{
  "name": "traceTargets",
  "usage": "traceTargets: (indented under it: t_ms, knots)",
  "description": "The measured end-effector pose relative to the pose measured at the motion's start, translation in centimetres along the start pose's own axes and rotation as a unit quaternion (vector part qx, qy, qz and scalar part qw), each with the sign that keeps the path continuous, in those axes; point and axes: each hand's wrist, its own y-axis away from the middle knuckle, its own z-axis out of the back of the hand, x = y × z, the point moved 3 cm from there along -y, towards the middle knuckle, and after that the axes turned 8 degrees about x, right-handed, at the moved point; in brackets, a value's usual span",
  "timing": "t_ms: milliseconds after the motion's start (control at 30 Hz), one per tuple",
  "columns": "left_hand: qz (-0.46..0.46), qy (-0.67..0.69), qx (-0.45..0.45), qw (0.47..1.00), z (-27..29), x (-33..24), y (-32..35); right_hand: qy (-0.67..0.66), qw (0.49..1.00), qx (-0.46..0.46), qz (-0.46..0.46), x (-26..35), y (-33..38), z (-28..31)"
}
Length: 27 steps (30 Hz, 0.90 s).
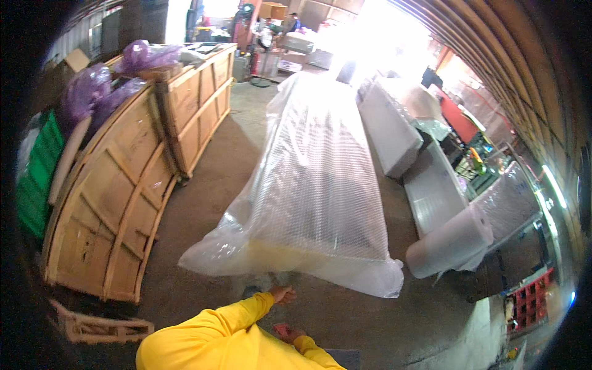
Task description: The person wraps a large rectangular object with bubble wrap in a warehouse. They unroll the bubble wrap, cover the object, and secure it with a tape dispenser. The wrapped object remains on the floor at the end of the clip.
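Note:
A long object wrapped in clear bubble wrap (pixel 314 203) stretches away in front of me, its loose film gathered at both near corners. A yellowish area shows through the film at its near end. My left hand (pixel 283 295), at the end of a yellow sleeve, is just short of that end, apart from it, with its fingers out and nothing seen in them. Closer to my body, my right hand (pixel 288 335) is closed around a small reddish thing (pixel 281 328), too small to identify.
Wooden crates (pixel 114 209) line the left side, with purple plastic bundles (pixel 86 92) on top. To the right are a bubble wrap roll (pixel 450 240), wrapped panels (pixel 388 126) and a red plastic crate (pixel 530 302). A small wooden frame (pixel 102 327) lies at lower left. Another person (pixel 292 23) is far back.

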Motion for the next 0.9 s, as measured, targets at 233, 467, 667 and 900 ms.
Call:
traceTargets:
  t_ms: [233,467,667,900]
  knots:
    - [0.152,-0.231,-0.358,0.892,14.9,17.5,22.1,0.11,0.99,-0.091,0.019,0.5,0.3,-5.3]
    - [0.35,-0.036,-0.461,0.814,20.4,33.8,40.0,0.135,0.983,-0.122,-0.006,4.6,-0.6,-5.2]
    - [0.215,-0.032,-0.414,0.884,21.1,35.4,37.0,0.249,0.958,-0.104,0.102,16.4,-3.4,-3.7]
    - [0.125,0.022,-0.493,0.86,31.3,29.2,42.0,0.224,0.942,-0.05,0.243,36.6,-5.7,-5.3]
